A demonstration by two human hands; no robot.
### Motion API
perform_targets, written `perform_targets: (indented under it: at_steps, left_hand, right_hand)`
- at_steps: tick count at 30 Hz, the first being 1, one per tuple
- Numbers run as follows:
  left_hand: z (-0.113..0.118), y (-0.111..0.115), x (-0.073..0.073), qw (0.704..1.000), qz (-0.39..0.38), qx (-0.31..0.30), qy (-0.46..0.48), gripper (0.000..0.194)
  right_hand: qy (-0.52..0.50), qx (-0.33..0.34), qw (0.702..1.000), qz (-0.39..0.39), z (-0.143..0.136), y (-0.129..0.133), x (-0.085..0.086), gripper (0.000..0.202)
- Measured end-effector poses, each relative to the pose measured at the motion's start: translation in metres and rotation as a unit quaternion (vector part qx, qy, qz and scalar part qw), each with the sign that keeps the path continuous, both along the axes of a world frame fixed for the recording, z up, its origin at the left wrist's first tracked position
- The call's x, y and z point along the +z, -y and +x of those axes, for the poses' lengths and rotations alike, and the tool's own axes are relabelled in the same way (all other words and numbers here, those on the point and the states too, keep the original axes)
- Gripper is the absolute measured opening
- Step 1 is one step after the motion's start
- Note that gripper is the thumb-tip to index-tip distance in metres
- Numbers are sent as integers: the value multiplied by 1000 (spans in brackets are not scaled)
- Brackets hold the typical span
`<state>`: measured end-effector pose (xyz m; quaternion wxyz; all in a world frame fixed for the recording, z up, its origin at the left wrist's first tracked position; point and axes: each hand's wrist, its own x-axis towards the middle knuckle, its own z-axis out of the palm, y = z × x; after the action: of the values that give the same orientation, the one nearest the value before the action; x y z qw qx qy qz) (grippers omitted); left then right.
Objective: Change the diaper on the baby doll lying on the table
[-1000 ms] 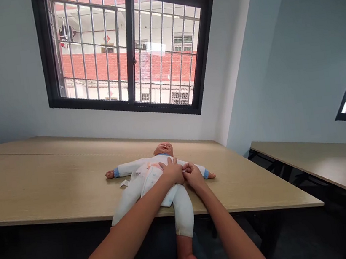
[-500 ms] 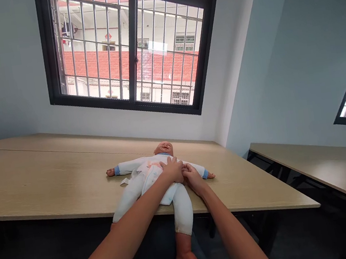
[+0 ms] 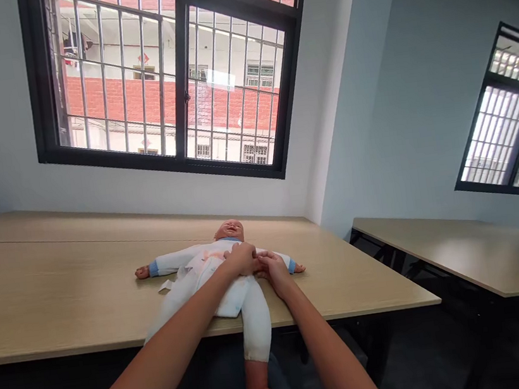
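Note:
A baby doll (image 3: 256, 322) in a white suit with blue cuffs lies on its back on the table, arms spread, with its visible leg hanging over the front edge. A white diaper (image 3: 231, 300) with a pink print covers its belly and hips; a white tab sticks out at the left of its waist. On the right of the doll's waist, my left hand (image 3: 243, 259) is closed at the diaper's side, fingers bent. Right beside it, my right hand (image 3: 273, 269) pinches at the same edge. What lies between the fingertips is hidden.
The light wooden table (image 3: 62, 297) runs to the wall under a barred window (image 3: 178, 84). Another table (image 3: 463, 257) stands at the right, across a dark gap. A second window (image 3: 504, 130) is on the right wall.
The view has turned to the right, so everything sits further left. My left hand's fingers, spread on the diaper before, are now drawn in closer to my right hand.

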<state>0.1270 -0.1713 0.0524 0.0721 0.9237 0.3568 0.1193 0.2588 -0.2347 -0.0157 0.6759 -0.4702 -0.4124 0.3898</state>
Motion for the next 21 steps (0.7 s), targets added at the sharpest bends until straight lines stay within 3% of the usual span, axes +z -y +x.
perform_targets:
  at_steps: [7,11,14,16,21]
  left_hand:
    - [-10,-17,-6,998,10,19,56,33]
    - [-19,-23,2,996,13,-10,89,30]
    - [-44,-33,12,993,19,-7,114,28]
    - [-67,-41,15,992,25,28,118,29]
    - [-110,-39,-3,988,33,107,104,30]
  right_hand:
    - [33,-36,998,-31,3,0,-5,13]
    - [55,-30,997,-37,0,3,-3,13]
    - [61,-31,997,-40,0,2,-2,12]
    - [61,-34,997,-41,0,2,-2,11]
    - [60,-39,996,-48,1,1,0,15]
